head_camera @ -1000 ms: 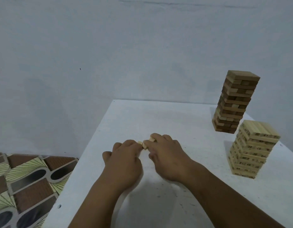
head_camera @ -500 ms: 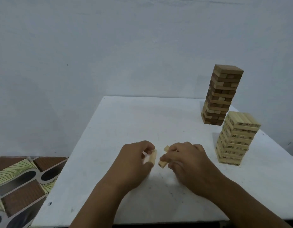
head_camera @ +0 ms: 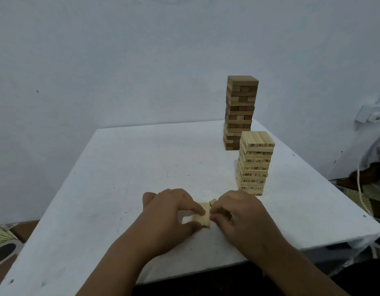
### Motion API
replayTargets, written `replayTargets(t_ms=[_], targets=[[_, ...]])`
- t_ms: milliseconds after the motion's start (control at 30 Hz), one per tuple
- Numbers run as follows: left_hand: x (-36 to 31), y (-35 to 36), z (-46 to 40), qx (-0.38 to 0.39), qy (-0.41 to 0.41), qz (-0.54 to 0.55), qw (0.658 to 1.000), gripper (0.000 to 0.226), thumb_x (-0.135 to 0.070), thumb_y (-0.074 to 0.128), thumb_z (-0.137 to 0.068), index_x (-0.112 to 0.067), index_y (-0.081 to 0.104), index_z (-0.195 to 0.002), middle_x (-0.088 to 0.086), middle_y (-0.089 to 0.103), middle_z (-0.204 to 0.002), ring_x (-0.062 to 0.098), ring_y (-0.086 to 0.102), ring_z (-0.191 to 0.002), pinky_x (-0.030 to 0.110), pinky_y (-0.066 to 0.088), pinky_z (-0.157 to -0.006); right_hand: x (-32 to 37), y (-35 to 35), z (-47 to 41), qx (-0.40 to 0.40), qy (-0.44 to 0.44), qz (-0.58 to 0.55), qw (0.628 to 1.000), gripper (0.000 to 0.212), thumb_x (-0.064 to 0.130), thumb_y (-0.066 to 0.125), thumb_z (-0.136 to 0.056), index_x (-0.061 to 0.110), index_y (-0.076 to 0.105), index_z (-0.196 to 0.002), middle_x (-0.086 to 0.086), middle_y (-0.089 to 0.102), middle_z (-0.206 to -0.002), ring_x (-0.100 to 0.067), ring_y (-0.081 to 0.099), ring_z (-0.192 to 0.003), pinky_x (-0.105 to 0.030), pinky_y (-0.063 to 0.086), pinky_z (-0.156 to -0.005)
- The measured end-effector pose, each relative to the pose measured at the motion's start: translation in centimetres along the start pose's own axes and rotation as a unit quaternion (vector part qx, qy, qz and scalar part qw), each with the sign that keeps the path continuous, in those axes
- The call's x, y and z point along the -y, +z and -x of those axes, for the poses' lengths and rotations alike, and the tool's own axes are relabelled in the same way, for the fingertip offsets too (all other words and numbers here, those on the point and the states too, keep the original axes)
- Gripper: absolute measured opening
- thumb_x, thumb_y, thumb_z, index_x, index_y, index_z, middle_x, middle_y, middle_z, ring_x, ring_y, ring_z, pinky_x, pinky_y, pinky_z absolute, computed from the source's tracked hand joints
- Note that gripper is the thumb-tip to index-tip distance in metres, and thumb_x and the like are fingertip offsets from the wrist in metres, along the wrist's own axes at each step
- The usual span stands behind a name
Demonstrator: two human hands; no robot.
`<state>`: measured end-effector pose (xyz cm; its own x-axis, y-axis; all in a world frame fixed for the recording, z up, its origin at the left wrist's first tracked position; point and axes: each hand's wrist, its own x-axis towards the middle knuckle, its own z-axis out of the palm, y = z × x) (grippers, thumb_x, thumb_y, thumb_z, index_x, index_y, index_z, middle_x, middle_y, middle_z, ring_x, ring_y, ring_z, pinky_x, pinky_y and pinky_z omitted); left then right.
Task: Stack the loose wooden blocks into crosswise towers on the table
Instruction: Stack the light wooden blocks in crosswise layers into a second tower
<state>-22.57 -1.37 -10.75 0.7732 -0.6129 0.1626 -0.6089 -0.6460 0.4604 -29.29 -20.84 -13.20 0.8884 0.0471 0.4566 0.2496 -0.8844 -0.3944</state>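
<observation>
A patterned floor (head_camera: 3,242) shows at the far left, below and beside the white table (head_camera: 120,189), which serves here as the landmark for everything else.

Over the table's near middle, the left hand (head_camera: 170,216) comes in from the lower left with its fingers curled; index finger and thumb pinch a pale wooden block (head_camera: 203,215) that lies low at the tabletop (whether it actually rests on the surface or hangs just above it cannot be told). Touching that block on its right side is a second pale block (head_camera: 212,202), only a small corner of which shows above the knuckles. The right hand (head_camera: 242,216) comes in from the lower right, fingers curled in around this second block, its fingertips meeting those of the left hand, so the two hands are together with the blocks between them.

Farther right on the table, just beyond the right hand, stands a short pale tower (head_camera: 255,163) of crosswise layers with printed numbers on the block ends. Behind it, close to the table's far right corner, rises a taller brown tower (head_camera: 240,112), also in crosswise layers, upright and partly overlapped by the pale one.

Past the table's right edge, a white cord (head_camera: 361,195) hangs down toward the floor.
</observation>
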Motion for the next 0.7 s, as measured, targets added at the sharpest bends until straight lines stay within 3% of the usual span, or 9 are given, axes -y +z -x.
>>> replayTargets(t_ms=[167, 267, 367, 500, 600, 700], targets=[[-0.4, 0.2, -0.1, -0.016, -0.009, 0.018, 1.0, 0.022, -0.056, 0.074, -0.076, -0.049, 0.068, -0.096, -0.033, 0.061, -0.1, -0.011, 0.051, -0.102, 0.028, 0.026, -0.096, 0.3, -0.8, 0.6, -0.025, 0.039, -0.074, 0.996, 0.006, 0.023, 0.071, -0.082, 0.025, 0.073, -0.087, 0.018, 0.067, -0.084, 0.001, 0.06, -0.077, -0.008, 0.042, -0.07], [0.0, -0.2, -0.1, -0.046, -0.019, 0.045, 0.998, 0.02, -0.047, 0.075, -0.079, -0.048, 0.065, -0.096, -0.035, 0.062, -0.1, -0.01, 0.053, -0.101, 0.029, 0.03, -0.098, 0.4, -1.3, 0.8, -0.046, 0.054, -0.083, 0.994, 0.006, 0.022, 0.07, -0.086, 0.026, 0.072, -0.09, 0.018, 0.066, -0.085, -0.002, 0.06, -0.076, -0.013, 0.045, -0.067], [0.5, -0.1, -0.2, -0.055, -0.031, 0.016, 0.998, 0.019, -0.03, 0.07, -0.087, -0.047, 0.064, -0.092, -0.035, 0.06, -0.103, -0.011, 0.045, -0.111, 0.026, 0.02, -0.095, 0.3, -1.2, 1.0, -0.02, 0.085, -0.067, 0.994, 0.007, 0.03, 0.065, -0.088, 0.029, 0.071, -0.091, 0.02, 0.064, -0.085, 0.0, 0.058, -0.08, -0.019, 0.048, -0.07], [0.4, 0.7, -0.4, -0.043, -0.026, -0.007, 0.999, 0.011, -0.035, 0.069, -0.084, -0.044, 0.065, -0.088, -0.034, 0.057, -0.106, -0.011, 0.039, -0.114, 0.026, 0.016, -0.091, 0.8, -0.6, 0.9, 0.014, 0.073, -0.06, 0.995, 0.011, 0.031, 0.062, -0.084, 0.026, 0.071, -0.086, 0.016, 0.064, -0.083, -0.003, 0.057, -0.08, -0.03, 0.051, -0.072], [0.4, 0.9, -0.4, -0.045, -0.021, -0.017, 0.999, 0.009, -0.041, 0.072, -0.081, -0.043, 0.064, -0.085, -0.033, 0.056, -0.106, -0.008, 0.041, -0.114, 0.026, 0.016, -0.09, 0.9, -0.6, 0.7, 0.011, 0.065, -0.052, 0.996, 0.026, 0.048, 0.06, -0.08, 0.025, 0.071, -0.085, 0.016, 0.064, -0.082, -0.004, 0.057, -0.08, -0.03, 0.05, -0.072], [0.5, 0.8, -0.3, -0.044, -0.022, -0.012, 0.999, 0.012, -0.046, 0.075, -0.078, -0.042, 0.065, -0.083, -0.034, 0.055, -0.107, -0.009, 0.041, -0.114, 0.027, 0.017, -0.09, 1.0, -0.4, 0.8, 0.026, 0.06, -0.025, 0.998, 0.048, 0.072, 0.056, -0.072, 0.029, 0.07, -0.09, 0.02, 0.061, -0.085, -0.002, 0.053, -0.083, -0.022, 0.044, -0.073]])
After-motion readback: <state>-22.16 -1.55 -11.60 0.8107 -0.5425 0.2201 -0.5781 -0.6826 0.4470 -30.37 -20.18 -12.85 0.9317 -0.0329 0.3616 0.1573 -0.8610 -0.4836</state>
